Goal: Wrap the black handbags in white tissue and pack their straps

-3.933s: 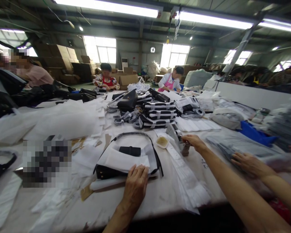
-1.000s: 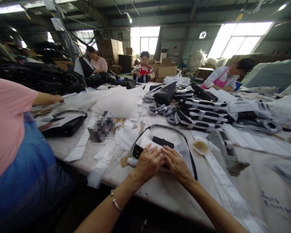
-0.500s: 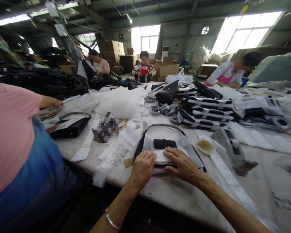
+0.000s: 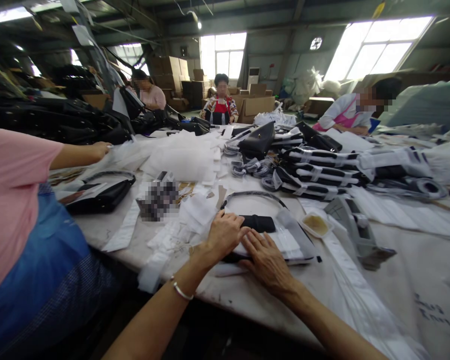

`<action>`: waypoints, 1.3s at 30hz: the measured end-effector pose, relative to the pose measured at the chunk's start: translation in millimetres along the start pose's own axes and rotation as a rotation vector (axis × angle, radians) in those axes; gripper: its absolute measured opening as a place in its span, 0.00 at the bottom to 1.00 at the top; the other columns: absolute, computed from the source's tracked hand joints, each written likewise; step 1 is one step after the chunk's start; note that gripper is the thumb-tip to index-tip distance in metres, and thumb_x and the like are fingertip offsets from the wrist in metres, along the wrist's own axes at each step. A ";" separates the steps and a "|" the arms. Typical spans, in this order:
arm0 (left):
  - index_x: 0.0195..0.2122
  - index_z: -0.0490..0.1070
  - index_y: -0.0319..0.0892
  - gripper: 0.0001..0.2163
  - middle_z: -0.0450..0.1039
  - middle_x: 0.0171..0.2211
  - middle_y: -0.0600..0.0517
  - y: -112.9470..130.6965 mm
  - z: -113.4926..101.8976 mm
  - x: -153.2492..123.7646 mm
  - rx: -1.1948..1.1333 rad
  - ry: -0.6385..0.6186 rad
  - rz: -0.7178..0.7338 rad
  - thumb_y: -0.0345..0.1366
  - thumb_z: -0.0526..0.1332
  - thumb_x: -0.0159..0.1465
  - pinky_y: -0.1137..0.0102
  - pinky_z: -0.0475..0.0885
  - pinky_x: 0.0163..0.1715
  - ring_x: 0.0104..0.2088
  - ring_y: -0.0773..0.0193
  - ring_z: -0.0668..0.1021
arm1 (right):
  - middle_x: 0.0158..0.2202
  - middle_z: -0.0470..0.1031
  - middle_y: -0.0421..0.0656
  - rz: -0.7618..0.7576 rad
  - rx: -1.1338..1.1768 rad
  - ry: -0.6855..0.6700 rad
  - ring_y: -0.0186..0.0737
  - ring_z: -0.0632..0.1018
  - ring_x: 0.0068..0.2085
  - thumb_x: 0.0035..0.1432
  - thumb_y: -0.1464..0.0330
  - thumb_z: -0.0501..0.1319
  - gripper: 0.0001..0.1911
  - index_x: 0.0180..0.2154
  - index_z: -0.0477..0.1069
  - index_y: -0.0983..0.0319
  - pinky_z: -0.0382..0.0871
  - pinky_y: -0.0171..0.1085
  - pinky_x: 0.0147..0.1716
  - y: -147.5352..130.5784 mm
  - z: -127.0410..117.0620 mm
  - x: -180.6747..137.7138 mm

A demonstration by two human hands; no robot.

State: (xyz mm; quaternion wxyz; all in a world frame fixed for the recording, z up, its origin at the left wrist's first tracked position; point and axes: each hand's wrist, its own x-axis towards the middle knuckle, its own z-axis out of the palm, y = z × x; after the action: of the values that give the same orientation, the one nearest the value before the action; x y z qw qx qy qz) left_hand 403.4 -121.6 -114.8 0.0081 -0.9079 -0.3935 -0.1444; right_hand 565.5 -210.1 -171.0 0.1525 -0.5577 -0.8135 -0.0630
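A black handbag (image 4: 302,261) lies on the table in front of me, its wrapped handle (image 4: 255,194) arching away on the far side. Over its middle are a white folded sheet (image 4: 285,243), a translucent sheet (image 4: 298,231) and a black strap-like piece (image 4: 260,223). My left hand (image 4: 227,234) is curled over the left side of the bag, fingers bent; what they close on is hidden beneath. With fingers stretched out, my right hand (image 4: 266,260) presses flat on the white sheet and the near edge. The two hands touch around my left thumb.
Right of the bag stand a small dish (image 4: 317,225) of yellowish paste and a grey tape dispenser (image 4: 360,232). Wrapped black bags (image 4: 322,172) are piled behind; white sheets (image 4: 183,157) lie at centre-left. A co-worker in pink (image 4: 15,185) stands close on my left; others sit across the table.
My left hand has moved up and its fingers have bent over the bag's left side. My right hand has slid left and nearer, uncovering more of the white sheet.
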 end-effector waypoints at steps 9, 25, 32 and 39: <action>0.45 0.75 0.46 0.14 0.76 0.43 0.48 -38.6 42.0 33.4 0.084 -0.141 0.146 0.40 0.50 0.73 0.58 0.65 0.49 0.41 0.59 0.78 | 0.62 0.67 0.52 0.031 0.010 -0.021 0.54 0.67 0.63 0.62 0.57 0.62 0.28 0.61 0.65 0.60 0.57 0.55 0.61 -2.5 -2.9 1.3; 0.55 0.70 0.47 0.15 0.73 0.56 0.50 -35.7 2.9 -19.5 -0.296 -0.061 0.342 0.40 0.60 0.68 0.59 0.62 0.62 0.60 0.60 0.70 | 0.61 0.68 0.53 0.054 0.001 -0.059 0.57 0.67 0.61 0.63 0.59 0.61 0.26 0.60 0.65 0.61 0.59 0.56 0.59 -5.5 -7.3 6.0; 0.56 0.69 0.42 0.18 0.74 0.54 0.47 -27.0 25.8 -62.2 -0.298 0.082 0.350 0.30 0.63 0.65 0.65 0.71 0.57 0.55 0.60 0.75 | 0.64 0.64 0.56 0.001 0.022 -0.063 0.59 0.64 0.64 0.59 0.54 0.63 0.35 0.62 0.62 0.63 0.56 0.59 0.61 -2.4 -8.7 2.0; 0.59 0.65 0.44 0.17 0.72 0.56 0.47 -26.8 24.5 -68.9 -0.307 0.165 0.370 0.28 0.56 0.69 0.63 0.70 0.58 0.59 0.61 0.72 | 0.63 0.66 0.54 -0.058 0.056 -0.045 0.59 0.64 0.64 0.55 0.57 0.67 0.38 0.62 0.60 0.64 0.56 0.60 0.61 2.4 -10.2 -1.6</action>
State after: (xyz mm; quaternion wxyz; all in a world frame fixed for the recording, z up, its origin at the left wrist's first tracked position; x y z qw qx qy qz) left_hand 345.7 -149.0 -159.5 -0.0717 -0.9402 -0.1919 -0.2721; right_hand 570.1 -213.4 -162.0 0.1477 -0.5308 -0.8339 -0.0321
